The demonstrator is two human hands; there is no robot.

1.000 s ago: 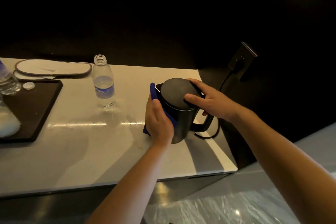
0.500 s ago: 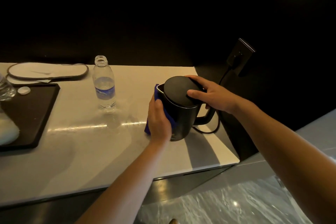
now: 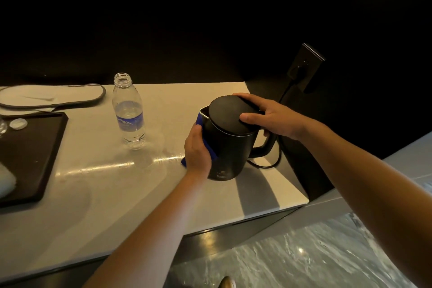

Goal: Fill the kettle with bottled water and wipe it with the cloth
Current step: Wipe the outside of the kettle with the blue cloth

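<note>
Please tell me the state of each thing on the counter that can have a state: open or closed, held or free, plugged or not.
kettle: lid closed, upright, held by both hands.
blue cloth: pressed on the kettle's side by the left hand.
right hand: resting on the lid.
water bottle: uncapped, upright, free, mostly empty.
bottle cap: off, lying on the dark tray.
power cord: plugged into the wall socket.
</note>
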